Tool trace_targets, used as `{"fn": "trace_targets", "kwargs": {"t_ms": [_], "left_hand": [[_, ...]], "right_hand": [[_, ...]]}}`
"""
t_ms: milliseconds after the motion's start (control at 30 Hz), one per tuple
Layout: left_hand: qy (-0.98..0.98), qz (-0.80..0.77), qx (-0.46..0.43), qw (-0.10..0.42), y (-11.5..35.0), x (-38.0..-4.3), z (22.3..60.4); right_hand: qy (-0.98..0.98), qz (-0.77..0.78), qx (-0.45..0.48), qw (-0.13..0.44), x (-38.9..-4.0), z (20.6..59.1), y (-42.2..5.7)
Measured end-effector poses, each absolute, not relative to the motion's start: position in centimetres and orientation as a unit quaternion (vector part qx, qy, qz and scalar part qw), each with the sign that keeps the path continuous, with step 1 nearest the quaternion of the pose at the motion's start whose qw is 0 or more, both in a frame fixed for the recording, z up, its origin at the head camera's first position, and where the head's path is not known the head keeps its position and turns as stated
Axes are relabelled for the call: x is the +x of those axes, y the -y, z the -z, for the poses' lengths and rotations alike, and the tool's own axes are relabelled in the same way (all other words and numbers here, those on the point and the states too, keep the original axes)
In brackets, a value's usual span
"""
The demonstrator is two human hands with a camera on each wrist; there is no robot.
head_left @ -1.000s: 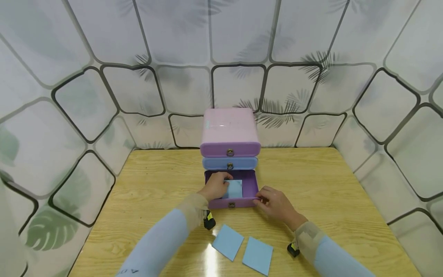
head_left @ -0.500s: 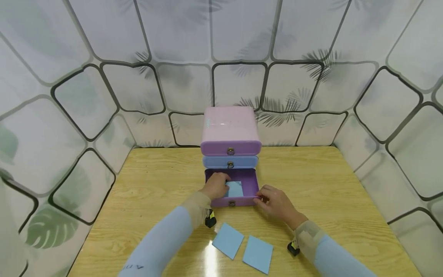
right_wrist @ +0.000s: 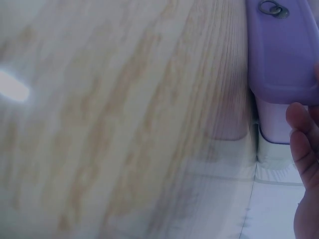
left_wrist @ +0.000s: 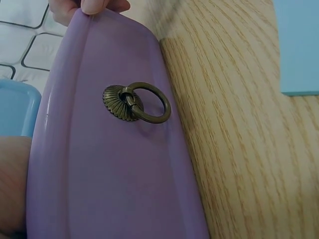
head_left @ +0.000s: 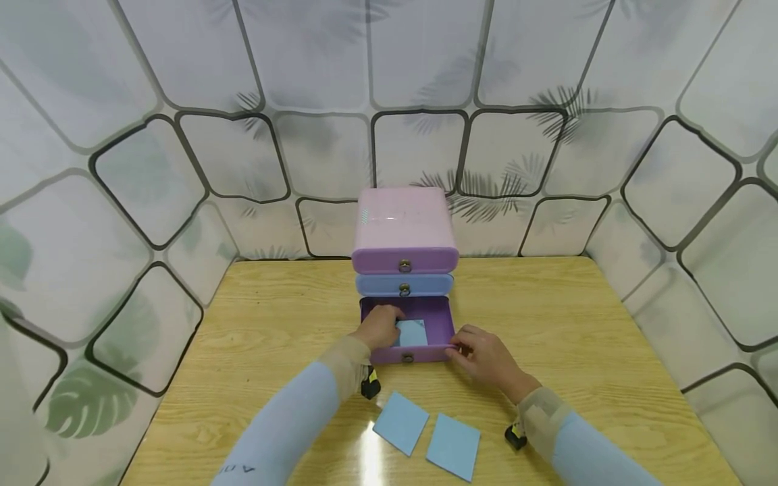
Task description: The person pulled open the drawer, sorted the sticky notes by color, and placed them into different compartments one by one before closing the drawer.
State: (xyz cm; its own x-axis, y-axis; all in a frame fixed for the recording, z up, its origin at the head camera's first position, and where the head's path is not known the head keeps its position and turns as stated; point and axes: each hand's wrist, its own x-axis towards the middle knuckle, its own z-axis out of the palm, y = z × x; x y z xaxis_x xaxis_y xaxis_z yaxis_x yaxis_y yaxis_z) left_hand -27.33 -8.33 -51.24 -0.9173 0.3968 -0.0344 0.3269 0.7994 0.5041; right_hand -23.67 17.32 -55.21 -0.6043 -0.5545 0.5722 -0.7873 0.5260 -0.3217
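A purple drawer (head_left: 433,353) is pulled out at the bottom of a small pink chest of drawers (head_left: 404,219). Inside it lies a light blue square pad (head_left: 414,333); my left hand (head_left: 378,327) reaches over the front and holds this pad by its left side, covering that part. My right hand (head_left: 486,355) pinches the rim at the drawer's front right corner. In the left wrist view the drawer front bears a bronze ring pull (left_wrist: 149,102), and the right hand's fingers (left_wrist: 93,6) grip the far end. Fingers (right_wrist: 303,149) touch the drawer corner in the right wrist view.
Two more light blue square pads (head_left: 401,423) lie side by side on the wooden table (head_left: 292,304), between the forearms. A blue drawer (head_left: 383,285) sits pushed in above the purple one. Patterned fabric walls (head_left: 419,148) stand around the table.
The pad in the drawer has come down slightly toward the front and lies flatter, with the left hand following. The right hand keeps its grip on the drawer corner.
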Motion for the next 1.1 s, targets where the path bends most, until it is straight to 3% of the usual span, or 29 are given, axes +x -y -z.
{"fn": "trace_targets", "kwargs": {"t_ms": [700,967,1100], "left_hand": [[-0.934,-0.285,0.202,0.071,9.2,-27.1,50.5],[-0.929,-0.307,0.205,0.018,10.9,-26.4,49.0],[-0.923,-0.331,0.195,0.021,12.5,-25.4,48.3]], "right_hand": [[0.857,-0.284,0.385,0.194,-23.5,54.7,-17.2],[0.857,-0.291,0.379,0.195,-23.3,55.0,-17.4],[0.854,-0.292,0.383,0.195,-23.3,55.1,-17.4]]}}
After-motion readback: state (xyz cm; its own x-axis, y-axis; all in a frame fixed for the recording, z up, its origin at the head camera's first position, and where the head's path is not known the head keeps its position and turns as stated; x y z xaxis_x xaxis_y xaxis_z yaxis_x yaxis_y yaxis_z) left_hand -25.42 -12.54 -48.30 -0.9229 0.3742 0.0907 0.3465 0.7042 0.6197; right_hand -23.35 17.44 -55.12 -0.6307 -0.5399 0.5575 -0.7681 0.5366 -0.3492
